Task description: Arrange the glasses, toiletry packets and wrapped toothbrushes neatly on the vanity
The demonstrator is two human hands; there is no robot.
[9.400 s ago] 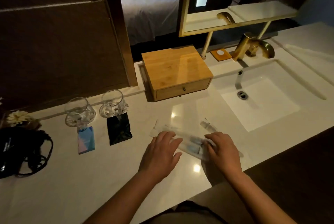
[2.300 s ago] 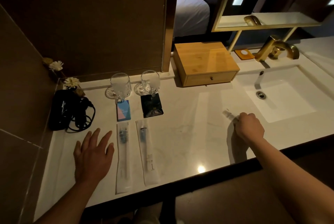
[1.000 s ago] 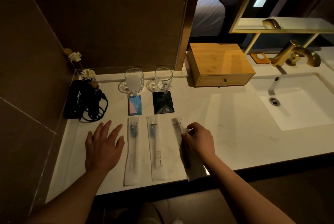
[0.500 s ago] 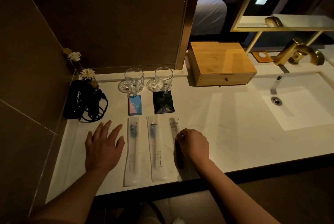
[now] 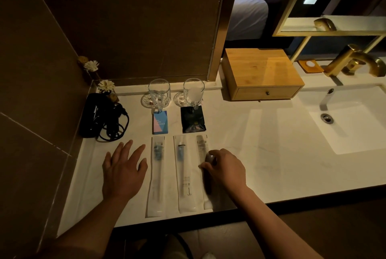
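Note:
Two clear glasses, the left glass (image 5: 159,94) and the right glass (image 5: 193,92), stand on coasters at the back of the white vanity (image 5: 261,143). In front of them lie a blue packet (image 5: 160,122) and a black packet (image 5: 192,119). Nearer me lie two wrapped toothbrushes, the left one (image 5: 156,173) and the middle one (image 5: 183,173), side by side. A wrapped comb (image 5: 201,148) lies right of them. My right hand (image 5: 225,167) rests on the comb wrapper, fingertips pinching its edge. Flat on the counter, left of the toothbrushes, lies my left hand (image 5: 124,170), its fingers spread and nothing in it.
A black hairdryer with coiled cord (image 5: 102,116) sits at the left by dried flowers (image 5: 106,86). A wooden drawer box (image 5: 261,74) stands behind on the right, beside the sink basin (image 5: 353,120) and gold faucet (image 5: 355,60). The counter's front edge runs just below the wrappers.
My right hand carried the wrapped comb from near the sink to the spot right of the toothbrushes and has straightened it over the last second. My left hand stayed flat.

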